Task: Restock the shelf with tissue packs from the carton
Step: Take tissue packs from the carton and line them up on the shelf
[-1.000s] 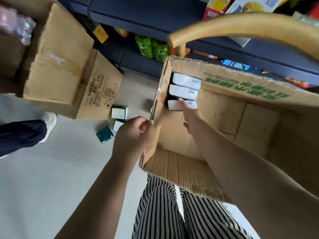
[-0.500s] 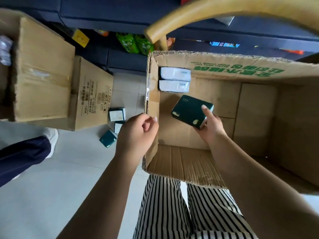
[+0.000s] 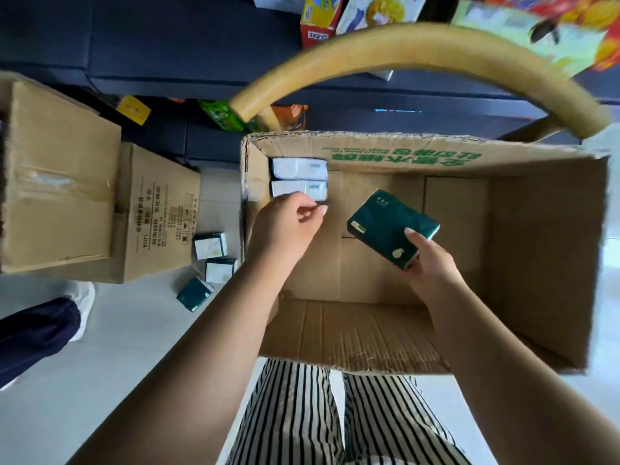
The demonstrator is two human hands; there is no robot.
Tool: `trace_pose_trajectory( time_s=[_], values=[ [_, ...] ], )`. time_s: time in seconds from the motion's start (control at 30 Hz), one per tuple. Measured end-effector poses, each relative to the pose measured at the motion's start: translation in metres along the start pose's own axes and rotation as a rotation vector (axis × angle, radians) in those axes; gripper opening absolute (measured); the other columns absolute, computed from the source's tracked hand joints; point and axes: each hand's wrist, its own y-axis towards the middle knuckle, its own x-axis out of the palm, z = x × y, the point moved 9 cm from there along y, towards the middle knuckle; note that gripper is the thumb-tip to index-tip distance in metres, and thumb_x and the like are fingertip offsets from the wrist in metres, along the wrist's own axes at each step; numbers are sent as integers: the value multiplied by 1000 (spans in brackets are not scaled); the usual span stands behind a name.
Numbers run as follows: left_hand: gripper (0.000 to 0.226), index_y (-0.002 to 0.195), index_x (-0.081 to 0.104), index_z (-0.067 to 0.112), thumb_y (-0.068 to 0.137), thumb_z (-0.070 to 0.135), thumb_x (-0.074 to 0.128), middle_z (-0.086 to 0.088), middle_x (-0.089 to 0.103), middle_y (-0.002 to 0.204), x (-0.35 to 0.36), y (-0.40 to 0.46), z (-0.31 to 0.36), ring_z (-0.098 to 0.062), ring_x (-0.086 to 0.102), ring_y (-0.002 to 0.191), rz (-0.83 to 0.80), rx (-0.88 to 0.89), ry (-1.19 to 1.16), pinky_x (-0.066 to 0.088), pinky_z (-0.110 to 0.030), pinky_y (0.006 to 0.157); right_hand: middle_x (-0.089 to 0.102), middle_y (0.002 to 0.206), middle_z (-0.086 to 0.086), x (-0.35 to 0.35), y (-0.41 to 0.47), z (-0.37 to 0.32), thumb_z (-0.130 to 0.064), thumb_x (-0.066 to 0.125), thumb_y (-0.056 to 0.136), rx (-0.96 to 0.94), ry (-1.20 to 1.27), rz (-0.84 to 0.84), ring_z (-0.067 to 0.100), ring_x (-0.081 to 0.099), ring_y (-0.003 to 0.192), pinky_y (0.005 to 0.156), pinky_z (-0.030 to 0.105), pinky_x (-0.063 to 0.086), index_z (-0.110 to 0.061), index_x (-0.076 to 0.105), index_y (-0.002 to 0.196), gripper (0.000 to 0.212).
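- Carton, open at the top, fills the middle and the 3 o'clock side of the view, with green print along its far wall.
- Two tissue packs lie stacked in its corner at about 11 o'clock from its middle: the upper tissue pack and, touching it on the near side, the lower tissue pack, both showing pale faces.
- The left hand reaches inside the carton with its fingers curled at the near edge of the lower tissue pack; whether it grips the pack or only touches it cannot be told.
- The right hand grips a green tissue pack by its near end, thumb on top, holding it tilted above the carton's floor at about 3 o'clock from the left hand.
- Three loose packs lie on the pale floor just outside the carton's wall, at 9 o'clock from the left hand, close to one another.
- A closed box stands at 9 o'clock from them, with a bigger taped box against its far side.
- The dark shelf runs along 12 o'clock, with bright packets on it.
- A curved yellow handle arches over the carton's far wall.
- Striped trousers show at 6 o'clock.
- A dark trouser leg with a white shoe shows at 8 o'clock.
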Motion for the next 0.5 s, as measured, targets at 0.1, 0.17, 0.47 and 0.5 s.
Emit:
trace_pose_trajectory(
  time_s=[0.1, 0.17, 0.47, 0.5],
  values=[
    [22, 101, 66, 8, 85, 23, 65, -3, 65, 109, 8, 27, -3, -16, 57, 100, 60, -12, 11, 36, -20, 79, 60, 115, 9, -14, 6, -9, -14, 56, 92, 6, 142, -13, 24, 60, 101, 84, 34, 52, -11, 49, 117, 25],
    [28, 108, 63, 6, 84, 21, 65, -7, 61, 117, 15, 42, -6, -21, 52, 112, 89, -4, 90, 32, -19, 87, 59, 119, 11, -24, 12, -10, -12, 55, 93, 18, 183, -8, 25, 60, 104, 89, 36, 51, -11, 52, 108, 16],
    [37, 114, 61, 19, 81, 36, 64, -8, 58, 120, 49, 57, -33, -30, 47, 113, 25, -109, 461, 34, -31, 93, 61, 113, 12, -53, 29, -9, -15, 62, 89, 68, 157, 47, 25, 62, 101, 87, 36, 53, -12, 54, 99, 14],
    [32, 107, 64, 18, 80, 36, 65, -7, 61, 116, 54, 55, -35, -28, 50, 110, 6, -123, 433, 37, -30, 90, 62, 112, 12, -54, 30, -10, -15, 62, 89, 73, 160, 48, 24, 62, 99, 83, 35, 54, -11, 53, 99, 13]
  ],
)
